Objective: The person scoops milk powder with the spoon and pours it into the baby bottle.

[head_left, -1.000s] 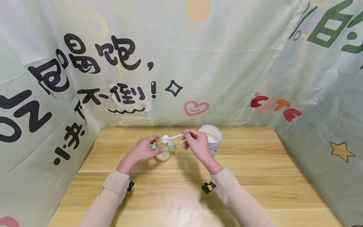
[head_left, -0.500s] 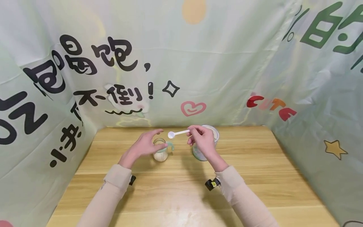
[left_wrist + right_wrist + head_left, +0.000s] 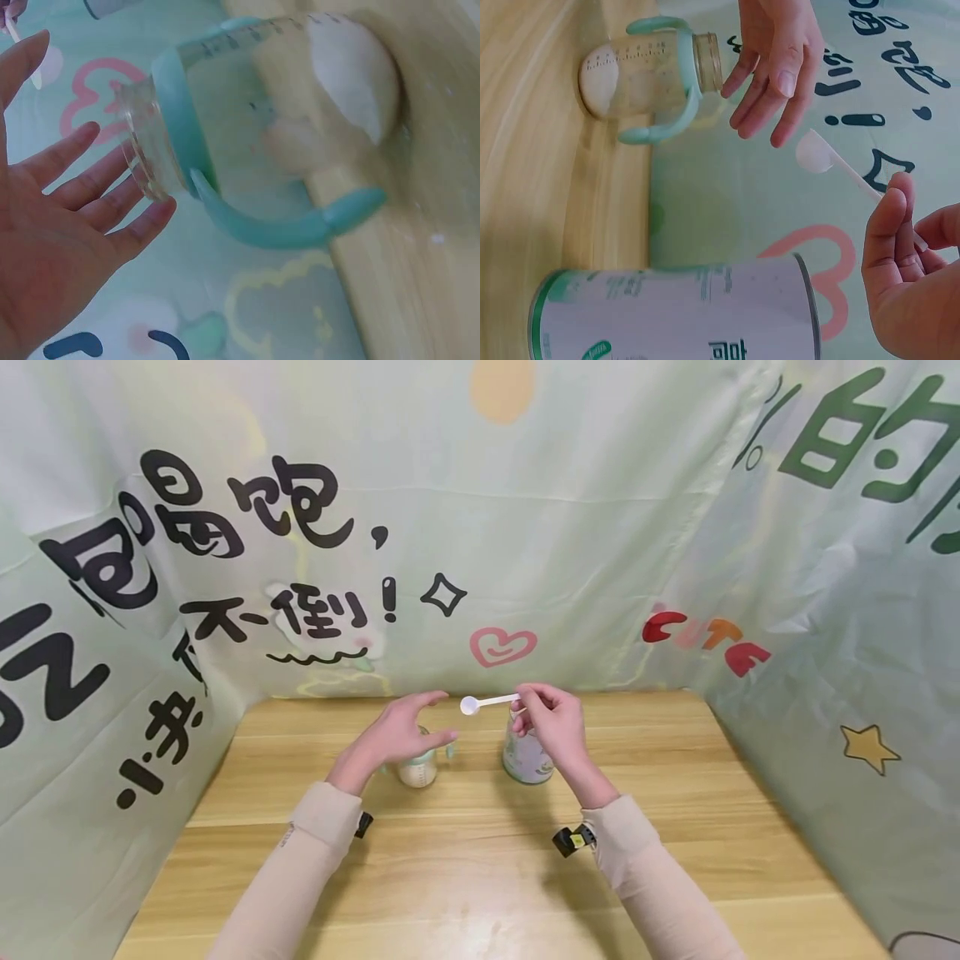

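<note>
A clear baby bottle (image 3: 417,772) with mint-green handles (image 3: 262,232) stands on the table, white powder (image 3: 600,79) at its bottom. My left hand (image 3: 393,731) hovers over and beside the bottle's open neck, fingers spread and holding nothing. In the right wrist view, that left hand (image 3: 780,67) appears just past the neck. Thumb and fingers of my right hand (image 3: 555,727) pinch the thin handle of a small white measuring scoop (image 3: 470,705), held in the air between bottle and can. Below and partly behind that hand stands a milk powder can (image 3: 527,760); its opening is hidden in the head view.
The wooden table (image 3: 465,860) carries the bottle and the can near its back edge. Printed cloth (image 3: 585,568) hangs behind and along both sides. Some white specks (image 3: 437,238) lie on the tabletop near the bottle.
My left hand has let go of the bottle and risen from it. The scoop has moved up and right, away from the bottle's mouth, still in my right hand. The head view has shifted slightly.
</note>
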`<state>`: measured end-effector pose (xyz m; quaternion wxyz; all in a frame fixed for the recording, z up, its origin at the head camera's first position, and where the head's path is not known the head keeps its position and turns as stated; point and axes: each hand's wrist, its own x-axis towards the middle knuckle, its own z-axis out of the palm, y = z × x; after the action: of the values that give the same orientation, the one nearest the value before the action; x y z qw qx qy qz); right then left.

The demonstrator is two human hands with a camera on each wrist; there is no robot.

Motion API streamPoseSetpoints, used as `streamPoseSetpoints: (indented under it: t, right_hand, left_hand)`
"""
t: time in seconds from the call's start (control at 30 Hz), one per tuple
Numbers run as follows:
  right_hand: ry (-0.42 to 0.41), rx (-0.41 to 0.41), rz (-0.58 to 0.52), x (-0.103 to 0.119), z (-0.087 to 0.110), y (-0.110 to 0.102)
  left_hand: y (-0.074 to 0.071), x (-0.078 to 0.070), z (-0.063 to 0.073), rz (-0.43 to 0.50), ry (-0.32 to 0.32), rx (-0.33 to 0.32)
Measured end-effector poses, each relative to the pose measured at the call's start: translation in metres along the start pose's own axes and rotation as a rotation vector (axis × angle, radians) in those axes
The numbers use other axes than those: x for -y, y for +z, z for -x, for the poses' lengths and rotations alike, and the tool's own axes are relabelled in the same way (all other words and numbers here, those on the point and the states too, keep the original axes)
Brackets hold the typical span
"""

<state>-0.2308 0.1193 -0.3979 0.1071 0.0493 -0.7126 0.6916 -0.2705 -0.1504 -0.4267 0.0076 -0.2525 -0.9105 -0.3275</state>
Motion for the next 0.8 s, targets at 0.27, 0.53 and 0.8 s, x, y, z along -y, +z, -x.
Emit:
streamPoseSetpoints:
  t: [0.27,0.53,0.8]
  right_hand:
    - [0.039,-0.04,0.001,0.001,-0.002,-0.014]
    - [0.06,-0.092,0.037,0.0,-0.003,-0.028]
    - [0.064,-0.122,0.046,0.001,-0.003,-0.043]
  left_hand:
    - [0.008,-0.013,-0.013,0.021,0.059,0.01]
    - [0.016,-0.025,-0.023,0.027,0.067,0.036]
    - [0.024,-0.038,-0.032,0.041,0.06,0.043]
